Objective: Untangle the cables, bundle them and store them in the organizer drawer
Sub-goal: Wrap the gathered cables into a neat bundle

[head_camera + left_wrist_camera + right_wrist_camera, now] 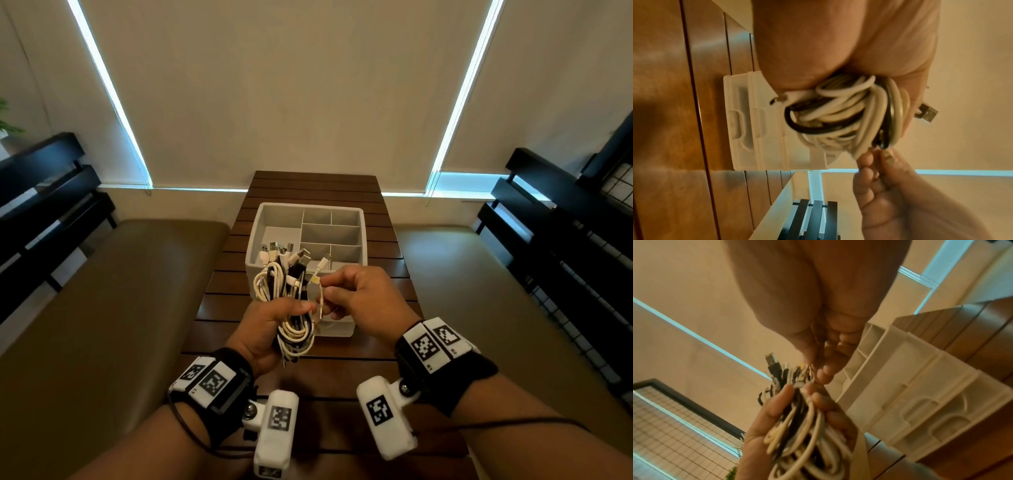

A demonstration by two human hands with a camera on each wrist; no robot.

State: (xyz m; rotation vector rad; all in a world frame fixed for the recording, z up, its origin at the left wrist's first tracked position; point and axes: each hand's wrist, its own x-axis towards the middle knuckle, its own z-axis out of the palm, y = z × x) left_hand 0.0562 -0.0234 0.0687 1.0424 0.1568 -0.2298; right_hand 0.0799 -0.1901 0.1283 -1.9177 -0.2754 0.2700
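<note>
left grip (263,329) clenches cable bundle (291,301) | right grip (356,294) pinches a thin tie (321,301) | step: binding | next: wrap, then drawer of organizer (356,219)

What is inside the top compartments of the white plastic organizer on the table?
The far compartments of the white plastic organizer show only bare grey floors. The near ones are covered by the black and white cable bundle gripped in the left hand, so their contents cannot be seen.
</note>
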